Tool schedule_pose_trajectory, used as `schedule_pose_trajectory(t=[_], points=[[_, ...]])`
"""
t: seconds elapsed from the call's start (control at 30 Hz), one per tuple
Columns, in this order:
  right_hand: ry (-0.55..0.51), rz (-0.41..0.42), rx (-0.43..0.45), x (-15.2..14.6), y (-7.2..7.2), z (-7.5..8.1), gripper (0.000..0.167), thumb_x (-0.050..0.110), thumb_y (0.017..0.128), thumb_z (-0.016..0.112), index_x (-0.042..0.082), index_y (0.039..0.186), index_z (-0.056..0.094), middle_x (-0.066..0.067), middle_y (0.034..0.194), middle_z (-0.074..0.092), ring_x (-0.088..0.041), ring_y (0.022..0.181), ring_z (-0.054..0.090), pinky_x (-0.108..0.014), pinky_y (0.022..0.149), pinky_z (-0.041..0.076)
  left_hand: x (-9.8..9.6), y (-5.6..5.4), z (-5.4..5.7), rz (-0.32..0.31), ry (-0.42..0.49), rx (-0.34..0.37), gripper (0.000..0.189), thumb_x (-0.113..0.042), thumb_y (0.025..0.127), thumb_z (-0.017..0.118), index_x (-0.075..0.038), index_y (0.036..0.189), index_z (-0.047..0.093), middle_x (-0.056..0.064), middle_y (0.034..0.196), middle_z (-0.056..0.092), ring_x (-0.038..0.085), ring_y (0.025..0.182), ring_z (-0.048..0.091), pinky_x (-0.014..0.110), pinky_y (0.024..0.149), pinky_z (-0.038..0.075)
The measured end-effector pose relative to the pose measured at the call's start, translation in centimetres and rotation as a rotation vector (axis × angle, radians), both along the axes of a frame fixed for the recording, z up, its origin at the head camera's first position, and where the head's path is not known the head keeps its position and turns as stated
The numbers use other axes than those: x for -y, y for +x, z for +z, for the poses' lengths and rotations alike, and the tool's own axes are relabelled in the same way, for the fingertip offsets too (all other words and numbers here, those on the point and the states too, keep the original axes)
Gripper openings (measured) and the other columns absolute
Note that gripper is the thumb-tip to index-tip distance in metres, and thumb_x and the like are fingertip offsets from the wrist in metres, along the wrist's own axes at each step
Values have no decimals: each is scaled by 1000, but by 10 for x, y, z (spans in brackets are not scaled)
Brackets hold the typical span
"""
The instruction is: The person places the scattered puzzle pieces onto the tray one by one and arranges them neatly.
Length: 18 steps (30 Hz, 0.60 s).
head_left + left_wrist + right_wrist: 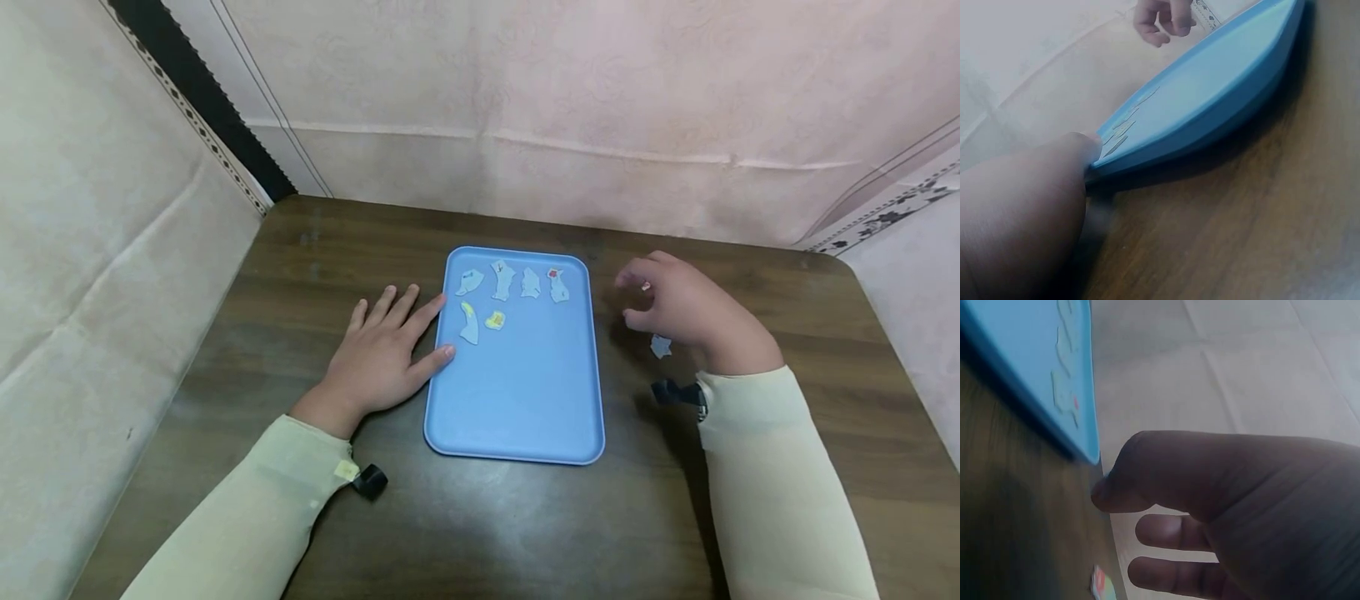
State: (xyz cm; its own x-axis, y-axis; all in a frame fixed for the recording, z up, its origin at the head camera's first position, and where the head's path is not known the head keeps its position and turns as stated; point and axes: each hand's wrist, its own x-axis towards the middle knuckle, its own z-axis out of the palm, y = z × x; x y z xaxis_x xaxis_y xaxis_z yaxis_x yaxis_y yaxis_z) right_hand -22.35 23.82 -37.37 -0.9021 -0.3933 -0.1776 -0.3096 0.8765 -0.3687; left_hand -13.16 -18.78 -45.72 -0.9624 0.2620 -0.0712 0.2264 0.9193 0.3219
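Note:
My left hand (378, 358) lies with fingers spread at the left rim of the blue tray (517, 400), the thumb and index finger touching it. Several irregular pale-blue cut pieces sit in the upper part of the tray, including a piece with a red mark (558, 287) and a small yellow-marked piece (495, 320). To the right of the tray, my right hand (686, 312) hovers over the table, thumb and fingers bent and apart. A loose pale-blue piece (661, 347) lies below the hand. A small light bit (646, 287) shows between thumb and fingers.
The dark wooden table (510, 533) runs up to a pale cloth backdrop (600, 100) behind and at the sides. Black wrist cameras stick out from both sleeves. In the right wrist view, a red-marked piece (1101, 584) lies at the lower left.

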Motion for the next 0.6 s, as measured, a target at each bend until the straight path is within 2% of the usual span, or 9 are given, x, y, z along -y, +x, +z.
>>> schedule_pose_trajectory(t=[0.17,0.37,0.6], points=[[11,18,-10,-19,7,-2,43,13,96,84,8,137,72,-21,136,65,-42,116,66,-63,100,58,0,0,0,1,-1,-3,85,-86,108,34,-45,181,17,10,190,16,41,178,5,75,138,5],[40,32,-28,-35,17,-2,44,15,94,87,8,135,73,-19,125,67,-34,105,63,-52,90,55,0,-1,-1,-2,-5,-6,85,-85,108,34,-45,181,17,10,190,17,42,178,5,76,138,4],[46,17,38,-43,27,-5,47,17,92,91,5,133,71,-16,117,70,-30,103,70,-51,88,60,0,-1,-3,-4,-5,-6,85,-86,108,33,-46,181,15,11,190,16,43,178,6,76,138,4]])
